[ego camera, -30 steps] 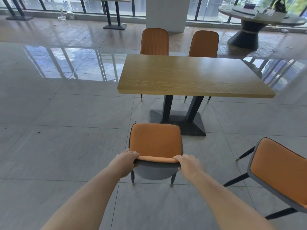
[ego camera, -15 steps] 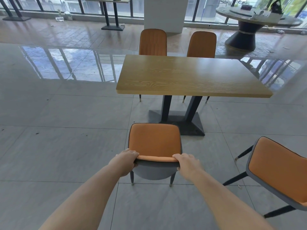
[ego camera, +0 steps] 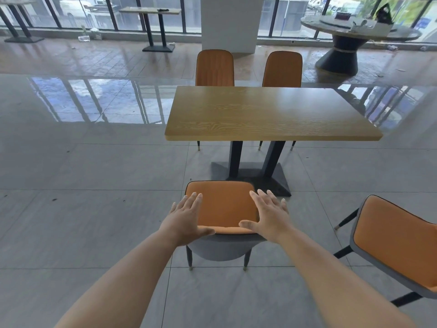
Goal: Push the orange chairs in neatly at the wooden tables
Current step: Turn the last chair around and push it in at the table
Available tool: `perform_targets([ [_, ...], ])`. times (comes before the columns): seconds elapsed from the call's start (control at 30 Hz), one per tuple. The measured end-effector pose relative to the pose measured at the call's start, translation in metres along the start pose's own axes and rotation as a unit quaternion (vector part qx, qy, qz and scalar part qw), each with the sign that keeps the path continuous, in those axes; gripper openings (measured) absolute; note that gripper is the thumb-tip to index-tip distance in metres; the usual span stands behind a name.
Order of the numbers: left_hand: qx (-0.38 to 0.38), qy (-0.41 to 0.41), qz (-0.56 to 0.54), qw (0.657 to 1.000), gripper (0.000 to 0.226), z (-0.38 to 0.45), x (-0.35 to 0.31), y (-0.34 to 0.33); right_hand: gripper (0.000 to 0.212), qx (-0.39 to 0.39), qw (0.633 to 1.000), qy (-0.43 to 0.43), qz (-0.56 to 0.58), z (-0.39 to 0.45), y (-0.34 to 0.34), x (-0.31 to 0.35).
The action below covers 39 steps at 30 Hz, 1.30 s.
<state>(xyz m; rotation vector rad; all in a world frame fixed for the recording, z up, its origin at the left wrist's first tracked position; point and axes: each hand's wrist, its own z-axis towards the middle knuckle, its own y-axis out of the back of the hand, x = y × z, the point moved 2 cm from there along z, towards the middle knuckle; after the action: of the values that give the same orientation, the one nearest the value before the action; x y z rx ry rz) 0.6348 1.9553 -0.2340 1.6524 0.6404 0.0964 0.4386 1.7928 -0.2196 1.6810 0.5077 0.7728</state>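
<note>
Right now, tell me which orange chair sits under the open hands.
The near-side chair, facing the wooden table. Left hand and right hand hover spread over its backrest; the angled chair and two far chairs stand apart.

Glossy grey tiled floor (ego camera: 94,233), wooden table (ego camera: 272,114), four orange chairs (ego camera: 222,204) standing on it

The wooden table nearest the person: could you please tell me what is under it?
Under the wooden table stand two dark posts on a flat dark base. Thin legs of the two far orange chairs show beyond; their seats are hidden by the tabletop.
</note>
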Motion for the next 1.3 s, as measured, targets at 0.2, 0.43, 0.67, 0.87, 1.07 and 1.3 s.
perform_targets([
  [0.2, -0.025, -0.028, 0.004, 0.999, 0.114, 0.003, -0.014, 0.008, 0.094, -0.008, 1.000, -0.013, 0.014, -0.014, 0.012, -0.008],
  [0.43, -0.051, -0.096, 0.014, 0.994, 0.113, 0.017, -0.075, 0.036, 0.091, -0.048, 0.997, -0.042, 0.040, -0.051, 0.066, -0.040],
  [0.67, -0.068, -0.204, 0.017, 0.977, 0.110, 0.025, -0.183, 0.078, 0.091, -0.127, 0.988, -0.082, 0.044, -0.109, 0.131, -0.110],
  [0.87, -0.068, -0.280, 0.016, 0.957, 0.112, 0.019, -0.297, 0.086, 0.093, -0.165, 0.974, -0.150, 0.040, -0.179, 0.172, -0.193],
  [1.07, -0.063, -0.349, 0.040, 0.934, 0.113, -0.002, -0.440, 0.055, 0.093, -0.171, 0.963, -0.208, 0.027, -0.282, 0.201, -0.297],
  [1.3, -0.063, -0.399, 0.013, 0.915, 0.113, -0.043, -0.625, -0.014, 0.096, -0.177, 0.946, -0.272, 0.018, -0.417, 0.226, -0.437],
])
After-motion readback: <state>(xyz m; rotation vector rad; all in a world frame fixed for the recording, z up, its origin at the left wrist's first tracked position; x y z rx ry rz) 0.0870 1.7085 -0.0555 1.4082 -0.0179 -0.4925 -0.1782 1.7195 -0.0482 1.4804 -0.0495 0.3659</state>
